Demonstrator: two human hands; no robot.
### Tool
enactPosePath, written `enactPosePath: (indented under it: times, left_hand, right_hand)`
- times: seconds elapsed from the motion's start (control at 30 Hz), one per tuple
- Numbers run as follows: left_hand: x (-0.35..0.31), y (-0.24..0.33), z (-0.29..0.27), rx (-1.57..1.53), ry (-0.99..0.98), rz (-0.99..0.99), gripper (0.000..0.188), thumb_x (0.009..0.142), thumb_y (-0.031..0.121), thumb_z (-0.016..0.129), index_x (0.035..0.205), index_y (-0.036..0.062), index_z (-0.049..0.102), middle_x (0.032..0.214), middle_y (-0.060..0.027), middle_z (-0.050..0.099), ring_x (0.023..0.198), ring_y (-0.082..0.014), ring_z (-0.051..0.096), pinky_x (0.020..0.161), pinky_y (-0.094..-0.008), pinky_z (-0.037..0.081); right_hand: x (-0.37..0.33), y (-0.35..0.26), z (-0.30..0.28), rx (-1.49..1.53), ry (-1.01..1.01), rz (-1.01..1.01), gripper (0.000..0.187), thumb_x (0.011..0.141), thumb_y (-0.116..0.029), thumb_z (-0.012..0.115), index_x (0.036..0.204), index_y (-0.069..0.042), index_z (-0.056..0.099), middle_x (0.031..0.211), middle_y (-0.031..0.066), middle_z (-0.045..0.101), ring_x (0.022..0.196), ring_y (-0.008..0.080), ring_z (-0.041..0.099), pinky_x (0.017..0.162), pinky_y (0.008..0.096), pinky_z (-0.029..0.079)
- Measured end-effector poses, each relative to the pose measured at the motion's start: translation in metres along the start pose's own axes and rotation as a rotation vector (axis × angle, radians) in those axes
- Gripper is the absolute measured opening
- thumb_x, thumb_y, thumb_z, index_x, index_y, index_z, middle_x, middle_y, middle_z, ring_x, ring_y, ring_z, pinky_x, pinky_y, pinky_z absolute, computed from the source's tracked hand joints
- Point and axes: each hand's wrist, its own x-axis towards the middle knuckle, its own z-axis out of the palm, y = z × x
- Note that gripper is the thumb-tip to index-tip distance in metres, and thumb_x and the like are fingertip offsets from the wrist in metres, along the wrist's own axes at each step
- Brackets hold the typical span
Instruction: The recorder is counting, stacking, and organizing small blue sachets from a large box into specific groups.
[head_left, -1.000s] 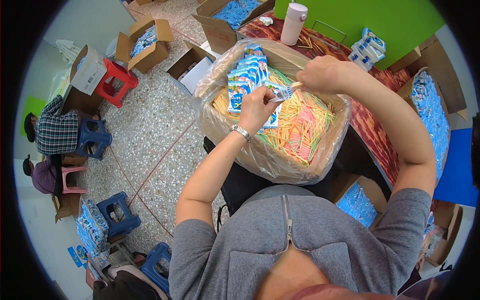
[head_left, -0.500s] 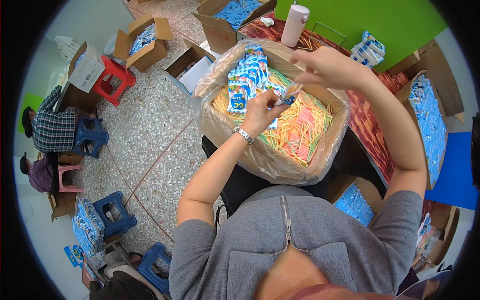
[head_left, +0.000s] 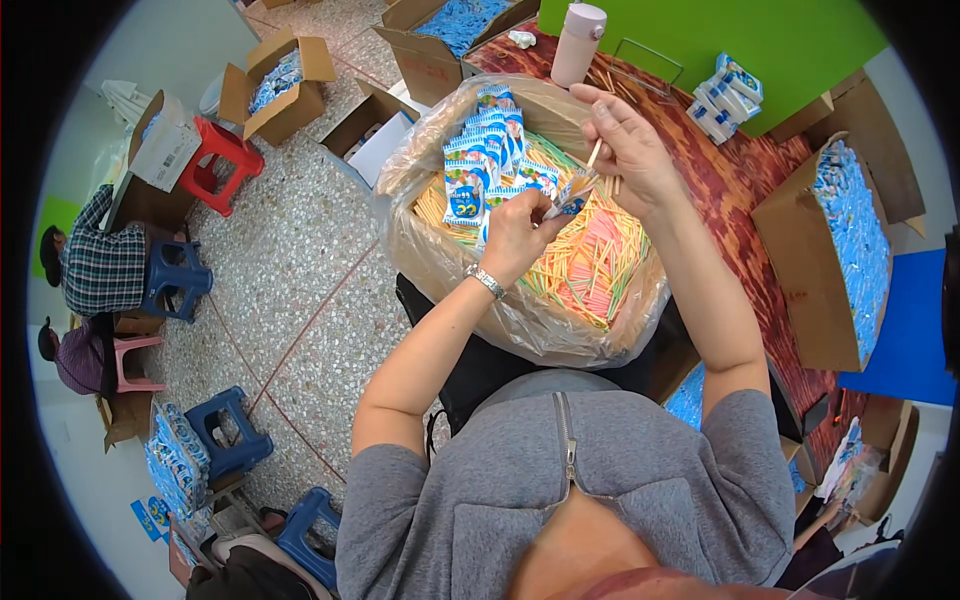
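Note:
A plastic-lined box (head_left: 545,345) holds a heap of thin yellow, green and pink sticks (head_left: 592,262). Several blue-and-white packets (head_left: 466,192) lie overlapping on its far left part. Over the heap, my left hand (head_left: 513,238) pinches one small blue-and-white packet (head_left: 574,204), tilted with its upper end toward my right hand. My right hand (head_left: 638,158) is closed on a few thin pale sticks (head_left: 594,158), which point down at the packet's upper end. Whether their tips are inside the packet is too small to tell.
On the red-brown patterned table (head_left: 715,225) stand a pale pink bottle (head_left: 578,45) and a stack of packets (head_left: 725,100). A carton of blue packets (head_left: 850,250) is at the right. Stools, such as a red one (head_left: 215,165), and two seated people (head_left: 105,265) are at the left.
My right hand has come down and nearer from above the box's far right side, now with sticks showing in its fingers. The left hand still holds the packet in about the same place.

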Motion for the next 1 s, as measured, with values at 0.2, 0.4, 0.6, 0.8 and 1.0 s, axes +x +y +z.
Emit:
enactPosePath:
  times: [0.2, 0.4, 0.6, 0.8, 1.0]
  left_hand:
    - [0.0, -0.001, -0.007, 0.075, 0.035, 0.042, 0.027, 0.078, 0.019, 0.08, 0.076, 0.0014, 0.06, 0.062, -0.0065, 0.064, 0.055, -0.0122, 0.065, 0.05, -0.0261, 0.048]
    - [0.001, 0.002, -0.009, 0.063, 0.044, 0.014, 0.029, 0.077, 0.021, 0.08, 0.077, 0.0015, 0.06, 0.063, -0.0067, 0.065, 0.056, -0.0126, 0.063, 0.051, -0.0271, 0.048]
    - [-0.001, 0.008, -0.012, 0.01, 0.015, 0.015, 0.027, 0.077, 0.021, 0.08, 0.077, 0.0, 0.062, 0.068, -0.0102, 0.066, 0.059, -0.0177, 0.064, 0.055, -0.0305, 0.05]
    - [-0.001, 0.011, -0.004, 0.029, 0.013, 0.006, 0.027, 0.076, 0.02, 0.08, 0.077, 0.0002, 0.062, 0.067, -0.0103, 0.066, 0.058, -0.0187, 0.064, 0.055, -0.0313, 0.05]
    - [-0.002, 0.013, -0.004, 0.04, 0.047, 0.027, 0.025, 0.076, 0.019, 0.08, 0.077, 0.0006, 0.063, 0.067, -0.0107, 0.066, 0.059, -0.0201, 0.064, 0.055, -0.0323, 0.049]
  right_hand:
    - [-0.002, -0.006, -0.004, -0.652, -0.026, -0.234, 0.03, 0.097, -0.019, 0.058, 0.123, -0.004, 0.057, 0.078, -0.0029, 0.059, 0.063, 0.0026, 0.05, 0.051, 0.0183, 0.038]
    - [-0.007, -0.012, 0.002, -1.191, -0.12, -0.53, 0.026, 0.092, -0.011, 0.061, 0.117, -0.005, 0.061, 0.078, 0.0047, 0.065, 0.068, 0.0095, 0.062, 0.062, 0.0244, 0.049]
    - [-0.006, -0.017, 0.013, -1.397, -0.194, -0.866, 0.029, 0.095, -0.01, 0.056, 0.124, -0.006, 0.057, 0.094, 0.0073, 0.065, 0.076, 0.0066, 0.059, 0.063, 0.0224, 0.048]
    - [0.004, 0.005, 0.022, -0.252, 0.08, -0.401, 0.035, 0.103, -0.012, 0.04, 0.137, -0.004, 0.046, 0.106, 0.0064, 0.064, 0.073, 0.0044, 0.053, 0.061, 0.0164, 0.044]
    - [-0.01, 0.015, 0.029, -0.803, 0.089, -0.56, 0.035, 0.104, -0.011, 0.039, 0.138, -0.003, 0.047, 0.107, 0.0099, 0.064, 0.087, 0.0122, 0.065, 0.071, 0.0229, 0.054]
